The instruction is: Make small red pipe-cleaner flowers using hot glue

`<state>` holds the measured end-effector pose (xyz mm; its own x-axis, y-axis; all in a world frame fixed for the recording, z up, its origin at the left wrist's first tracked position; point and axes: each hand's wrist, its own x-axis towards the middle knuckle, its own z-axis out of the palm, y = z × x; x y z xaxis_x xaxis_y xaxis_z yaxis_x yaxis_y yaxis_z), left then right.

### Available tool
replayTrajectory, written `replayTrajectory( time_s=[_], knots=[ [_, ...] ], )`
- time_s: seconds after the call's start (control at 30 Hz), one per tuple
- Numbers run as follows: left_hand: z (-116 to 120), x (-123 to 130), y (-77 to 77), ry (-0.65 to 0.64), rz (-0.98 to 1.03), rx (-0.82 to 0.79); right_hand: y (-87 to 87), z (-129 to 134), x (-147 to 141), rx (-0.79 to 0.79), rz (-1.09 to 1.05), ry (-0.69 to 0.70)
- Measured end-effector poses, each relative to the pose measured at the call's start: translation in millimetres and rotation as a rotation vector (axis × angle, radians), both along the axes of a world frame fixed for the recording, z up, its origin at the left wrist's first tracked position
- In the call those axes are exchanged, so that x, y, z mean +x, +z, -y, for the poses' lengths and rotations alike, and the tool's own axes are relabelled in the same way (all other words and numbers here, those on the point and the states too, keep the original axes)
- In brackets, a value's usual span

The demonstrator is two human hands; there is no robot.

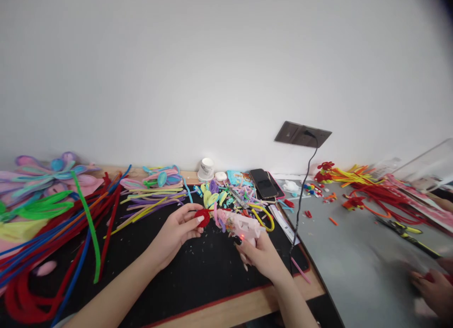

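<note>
Pinching a small red fuzzy piece [202, 219] between thumb and fingers, the left hand [187, 225] holds it above the black mat [198, 281] on the bench [212, 315]. The fingers of the right hand [260, 253] are wrapped around a pale pink glue gun [248, 225], its front end turned toward the red piece and a red light glowing on its body. Whether the tip touches the piece I cannot tell, since the pile of coloured scraps [222, 194] behind confuses the outline.

The main risk, as I judge it, is a burn: if the gun is hot, the left fingers sit close to its front end, and a slip or an extra squeeze could put glue on the skin. Glue could also string onto the mat or catch loose scraps, because the pile lies right behind the work. The black cord [300, 201] hangs from the wall socket [303, 134] and passes just beside the right forearm, so a wide swing of that arm could snag it. The phone [264, 183] lies near enough to the scraps that stray glue could reach it.
</note>
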<state>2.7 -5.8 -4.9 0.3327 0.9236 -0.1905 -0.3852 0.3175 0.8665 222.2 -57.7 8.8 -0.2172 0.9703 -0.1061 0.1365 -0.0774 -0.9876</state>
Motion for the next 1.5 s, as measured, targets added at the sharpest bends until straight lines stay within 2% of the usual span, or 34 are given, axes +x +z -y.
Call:
replayTrajectory(
  time_s=[0.47, 1.5],
  knots=[
    [0.9, 0.0, 6.2, -0.009, -0.017, -0.017, 2.1, -0.3, -1.9, 0.012, 0.04, 0.002],
    [-0.4, -2.5, -1.7, 0.0, 0.039, 0.024, 2.1, 5.2, 1.2, -0.01, 0.021, 0.041]
  ],
)
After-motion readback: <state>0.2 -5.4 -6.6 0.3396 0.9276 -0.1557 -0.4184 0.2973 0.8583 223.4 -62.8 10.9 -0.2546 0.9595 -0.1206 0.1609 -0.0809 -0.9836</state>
